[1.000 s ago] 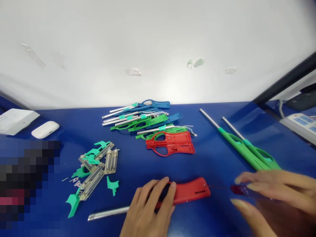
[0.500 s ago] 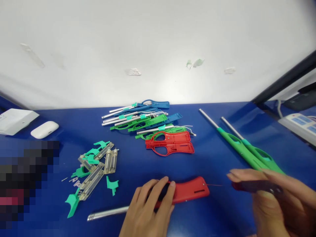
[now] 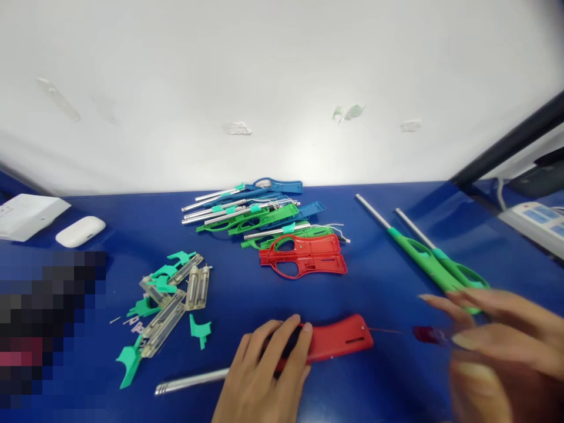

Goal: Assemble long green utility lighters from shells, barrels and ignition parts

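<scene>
Left hand [image 3: 268, 370], fingers lying together and bent over the middle of a red barbecue lighter [image 3: 339, 339], has it pinned against the blue table [image 3: 383, 294]. The lighter lies directly under that palm, its metal tube [image 3: 194, 380] sticking out to the left and its red handle end pointing right, toward the other hand. Right hand [image 3: 506, 346] is partly open, thumb below and fingers above, around a blurred dark-red tool [image 3: 427, 335]; the blur makes it impossible to tell how firmly it is held. A thin line like a shaft [image 3: 384, 330] stretches between the tool and the lighter's handle end. Just beyond the right hand, two green lighters [image 3: 423, 261] lie side by side at a slant. Ahead of the left hand sits an opened red casing [image 3: 317, 258], and behind it a pile of blue and green casings [image 3: 273, 217] with metal tubes. To the left are clear fuel tanks [image 3: 198, 288] mixed with teal plastic pieces [image 3: 201, 331]; farther out, a white earbud case [image 3: 80, 231]. A white power strip [image 3: 537, 226] stands at far right.
</scene>
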Motion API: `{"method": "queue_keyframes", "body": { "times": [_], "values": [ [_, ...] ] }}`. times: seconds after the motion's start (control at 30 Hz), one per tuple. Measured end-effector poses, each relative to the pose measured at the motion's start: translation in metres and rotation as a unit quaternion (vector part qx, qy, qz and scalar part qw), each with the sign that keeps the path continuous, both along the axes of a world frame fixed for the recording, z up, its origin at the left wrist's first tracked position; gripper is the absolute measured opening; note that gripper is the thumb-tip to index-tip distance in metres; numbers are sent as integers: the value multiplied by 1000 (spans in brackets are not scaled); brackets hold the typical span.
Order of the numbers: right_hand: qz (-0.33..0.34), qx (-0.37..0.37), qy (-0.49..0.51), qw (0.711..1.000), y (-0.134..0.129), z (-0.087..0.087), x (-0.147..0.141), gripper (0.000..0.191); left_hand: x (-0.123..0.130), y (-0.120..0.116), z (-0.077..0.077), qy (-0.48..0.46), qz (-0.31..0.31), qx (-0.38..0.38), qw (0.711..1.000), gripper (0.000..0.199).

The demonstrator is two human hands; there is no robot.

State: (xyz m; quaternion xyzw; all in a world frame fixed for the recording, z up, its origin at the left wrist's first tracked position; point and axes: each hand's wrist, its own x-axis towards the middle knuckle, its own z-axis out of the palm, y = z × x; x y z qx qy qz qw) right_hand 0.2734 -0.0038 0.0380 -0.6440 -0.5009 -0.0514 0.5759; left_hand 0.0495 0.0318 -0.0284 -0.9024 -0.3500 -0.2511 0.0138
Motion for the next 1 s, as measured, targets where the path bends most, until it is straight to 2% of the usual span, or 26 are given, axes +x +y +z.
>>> {"method": "queue_keyframes", "body": {
  "times": [0.07,0.13,0.2,0.23,0.27,0.33,0.4,0.47,0.5,0.53,0.6,0.63,0.7,0.73,0.8,0.87,1.0],
  "values": [
    [-41,25,15,999,-1,1,2,23,-1,0,0,3,-2,-3,1000,39],
    [-51,12,30,998,-3,-3,9,15,-1,-1,-1,5,-5,-2,1000,39],
    [-24,-4,63,998,-6,-10,18,11,-1,-1,-1,9,-6,-1,1000,39],
    [24,-31,48,998,-7,-14,22,12,-1,-1,-2,10,-5,0,1000,39],
    [46,-22,32,998,-7,-17,25,9,-1,-1,-2,11,-4,-1,1000,39],
    [42,37,14,998,-6,-20,26,9,0,-1,-1,7,-3,-3,1000,39],
    [2,79,3,997,-3,-19,20,22,0,-1,0,2,-3,-2,1000,38],
    [-21,58,39,997,0,-17,14,14,0,0,1,-1,-1,0,1000,38],
    [-16,50,59,997,0,-16,12,7,1,0,2,-1,1,0,1000,38],
    [-8,47,74,996,1,-16,12,10,1,0,2,-1,2,-1,1000,38],
    [59,46,46,996,2,-16,15,12,2,1,4,-2,3,-3,1000,37],
    [62,66,24,996,3,-16,17,12,2,1,4,-3,3,-4,1000,37],
    [29,79,5,996,5,-13,18,16,3,1,4,-6,4,-5,1000,37],
    [7,84,14,996,6,-12,16,19,3,1,4,-6,4,-5,1000,37],
    [-14,77,54,995,8,-9,11,15,2,1,4,-2,5,-5,1000,37],
    [-5,69,88,994,9,-9,7,6,2,0,3,1,4,-6,1000,38],
    [50,106,52,992,15,-12,8,20,0,-1,1,3,-2,-2,1000,38]
  ]
}}
